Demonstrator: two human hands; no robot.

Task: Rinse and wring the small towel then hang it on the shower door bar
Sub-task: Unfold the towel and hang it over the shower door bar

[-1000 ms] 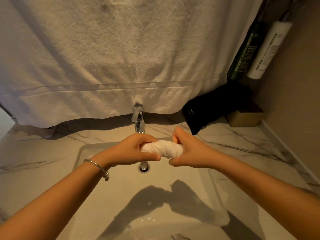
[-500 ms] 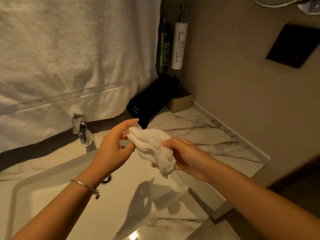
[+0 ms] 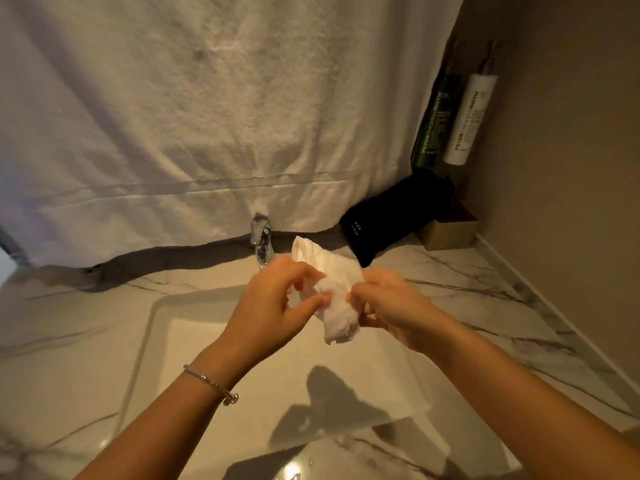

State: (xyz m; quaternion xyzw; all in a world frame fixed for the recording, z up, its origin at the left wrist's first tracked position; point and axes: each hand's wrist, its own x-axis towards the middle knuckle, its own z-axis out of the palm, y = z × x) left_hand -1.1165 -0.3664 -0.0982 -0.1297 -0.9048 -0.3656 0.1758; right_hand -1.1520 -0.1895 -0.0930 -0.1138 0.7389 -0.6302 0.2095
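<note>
A small white towel [image 3: 332,289], crumpled and partly untwisted, hangs between both hands above the sink basin [image 3: 159,344]. My left hand [image 3: 277,306] pinches its left side with thumb and fingertips. On the towel's right side my right hand [image 3: 391,303] grips the cloth, and a bunched end dangles below the fingers. A loose corner sticks up behind the hands, near the chrome faucet [image 3: 261,240]. No shower door bar is in view.
A large white towel [image 3: 207,116] hangs across the back above the marble counter [image 3: 467,289]. In the right corner stand a black pouch [image 3: 391,220], a brown box [image 3: 450,230], a green tube [image 3: 434,123] and a white tube [image 3: 469,123]. A beige wall runs along the right.
The tightly wrung roll has been loosened and is opening out between the hands. The view swung right, then back over the sink.
</note>
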